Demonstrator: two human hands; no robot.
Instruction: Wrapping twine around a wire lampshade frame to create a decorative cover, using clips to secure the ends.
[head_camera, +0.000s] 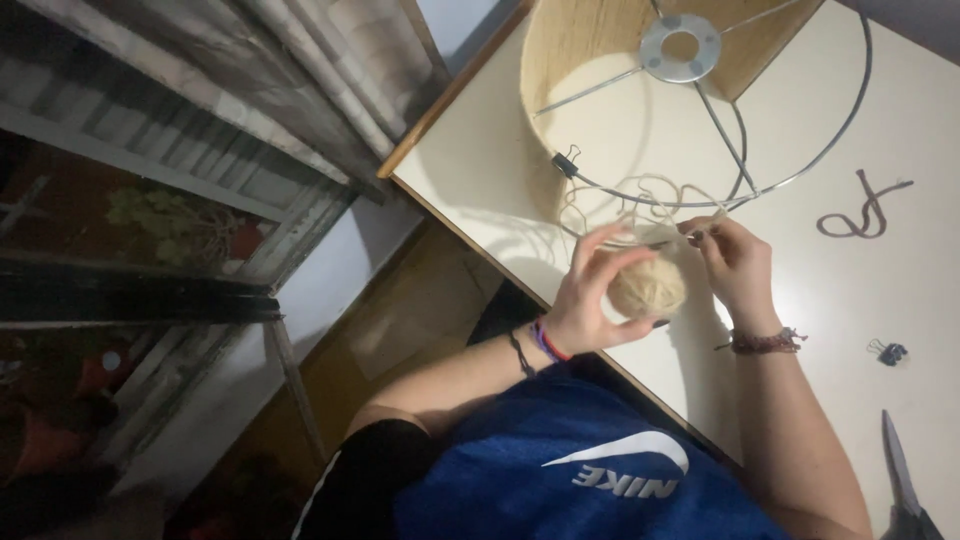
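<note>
The scissors (905, 485) are cut off at the frame's lower edge, right of the right hand (738, 268). The left hand (590, 295) cups a pale, fuzzy ball of twine (648, 288); the right hand pinches its loose strand (640, 205), which loops faintly toward the wire lampshade frame (700, 120) just beyond, binder clip (566, 162) attached.

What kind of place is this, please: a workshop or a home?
Probably a home, at a table used for craft work. A white table stands beside a window with curtains; plants show outside. On the table are a lampshade frame, scissors and binder clips.
</note>
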